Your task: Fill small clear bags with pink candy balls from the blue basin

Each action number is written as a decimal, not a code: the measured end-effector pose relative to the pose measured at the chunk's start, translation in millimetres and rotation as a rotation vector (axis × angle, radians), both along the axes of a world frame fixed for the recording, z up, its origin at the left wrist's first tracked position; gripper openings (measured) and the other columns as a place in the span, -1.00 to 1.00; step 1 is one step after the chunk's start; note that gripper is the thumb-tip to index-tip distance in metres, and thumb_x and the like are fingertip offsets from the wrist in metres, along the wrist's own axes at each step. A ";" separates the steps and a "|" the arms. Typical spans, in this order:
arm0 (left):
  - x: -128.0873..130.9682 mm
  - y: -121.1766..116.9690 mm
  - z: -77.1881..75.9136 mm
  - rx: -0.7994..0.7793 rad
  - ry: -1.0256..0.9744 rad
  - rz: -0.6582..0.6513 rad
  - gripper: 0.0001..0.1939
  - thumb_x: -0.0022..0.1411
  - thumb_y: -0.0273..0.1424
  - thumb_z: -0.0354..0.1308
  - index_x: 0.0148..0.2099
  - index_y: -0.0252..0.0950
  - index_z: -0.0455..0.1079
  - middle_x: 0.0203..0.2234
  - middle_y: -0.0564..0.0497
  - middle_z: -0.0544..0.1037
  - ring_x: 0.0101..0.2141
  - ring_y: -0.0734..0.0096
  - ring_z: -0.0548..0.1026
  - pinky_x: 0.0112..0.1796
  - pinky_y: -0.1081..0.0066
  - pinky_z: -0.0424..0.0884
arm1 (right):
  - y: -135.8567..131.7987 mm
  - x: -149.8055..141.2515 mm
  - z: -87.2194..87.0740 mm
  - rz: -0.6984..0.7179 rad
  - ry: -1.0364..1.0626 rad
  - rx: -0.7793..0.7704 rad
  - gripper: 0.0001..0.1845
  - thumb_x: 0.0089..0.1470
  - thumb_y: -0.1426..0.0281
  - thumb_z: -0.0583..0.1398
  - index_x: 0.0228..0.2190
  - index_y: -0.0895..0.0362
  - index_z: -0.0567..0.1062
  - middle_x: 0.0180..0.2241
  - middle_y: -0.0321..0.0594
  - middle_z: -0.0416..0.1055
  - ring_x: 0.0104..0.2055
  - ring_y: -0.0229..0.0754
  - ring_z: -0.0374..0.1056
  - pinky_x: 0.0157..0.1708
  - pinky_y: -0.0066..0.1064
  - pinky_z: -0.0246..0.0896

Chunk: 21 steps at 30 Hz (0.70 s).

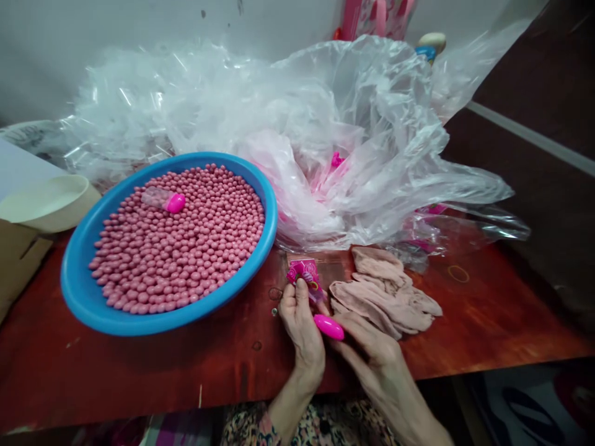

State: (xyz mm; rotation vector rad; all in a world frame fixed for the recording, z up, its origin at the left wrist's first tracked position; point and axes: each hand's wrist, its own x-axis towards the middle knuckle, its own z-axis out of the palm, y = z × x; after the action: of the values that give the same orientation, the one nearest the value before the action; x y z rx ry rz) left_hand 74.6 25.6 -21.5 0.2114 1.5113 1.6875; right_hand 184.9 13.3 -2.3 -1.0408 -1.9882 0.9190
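Note:
My left hand (303, 331) pinches a small clear packet with pink printing (303, 271) between thumb and fingers. My right hand (374, 353) grips a glossy bright-pink oval plastic piece (329, 327) just below it, close against the left palm. Whether this piece is joined to the packet is hidden by the fingers. Left of the hands stands a blue basin (153, 326) full of small round pink balls (204, 248). On the balls lies a clear container (155, 198) with a bright-pink end (175, 203). A crumpled beige cloth (383, 291) lies right beside my right hand.
Heaped clear plastic bags (139, 99) and a large open plastic bag (372, 124) with pink pieces fill the back. A cream bowl (51, 204) and a cardboard box (18, 260) sit at left. A rubber band (458, 274) lies on the red-brown table (511, 310).

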 end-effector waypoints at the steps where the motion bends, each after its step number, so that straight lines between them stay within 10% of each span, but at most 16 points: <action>1: 2.4 1.3 0.0 -0.001 -0.006 0.006 -0.57 0.06 -0.01 0.13 -0.48 -0.30 0.26 -0.65 0.13 0.34 -0.67 0.61 0.25 -0.61 0.57 0.20 | 3.3 4.7 6.2 0.031 -0.026 -0.062 -0.76 0.11 0.44 0.16 -0.17 0.07 0.53 -0.20 -0.16 0.52 -0.15 -0.13 0.45 -0.17 -0.42 0.38; 7: 11.1 3.2 -0.5 -0.010 0.010 0.016 -0.55 0.07 0.01 0.10 -0.54 -0.27 0.18 -0.73 0.18 0.23 -0.72 0.60 0.18 -0.68 0.56 0.13 | 23.8 -18.4 32.3 -0.310 0.102 -0.373 -0.61 0.22 0.16 -0.02 -0.25 0.13 0.48 -0.35 -0.12 0.51 -0.39 -0.13 0.45 -0.38 -0.32 0.40; 14: 7.7 5.7 -11.7 -0.050 0.125 0.071 -0.53 0.01 0.03 0.16 -0.54 -0.31 0.29 -0.67 0.09 0.35 -0.59 0.52 0.25 -0.52 0.48 0.22 | 40.6 -64.7 10.5 -0.440 -0.353 0.010 -0.49 0.24 0.14 -0.17 -0.32 0.17 0.43 -0.33 0.03 0.43 -0.30 0.02 0.33 -0.26 -0.09 0.25; 21: 8.6 5.0 -7.8 -0.134 0.142 0.058 -0.50 -0.03 0.08 0.15 -0.53 -0.31 0.36 -0.67 0.03 0.40 -0.61 0.46 0.29 -0.54 0.43 0.24 | 40.1 -59.3 6.4 -0.397 -0.437 -0.005 -0.48 0.26 0.15 -0.19 -0.30 0.21 0.41 -0.38 0.01 0.45 -0.33 0.00 0.39 -0.29 -0.13 0.31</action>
State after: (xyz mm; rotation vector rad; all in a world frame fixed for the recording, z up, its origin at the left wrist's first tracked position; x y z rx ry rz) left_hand 83.2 30.6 -29.3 0.2224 1.7443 1.6375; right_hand 125.7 53.3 4.1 -1.6761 -2.0007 0.5105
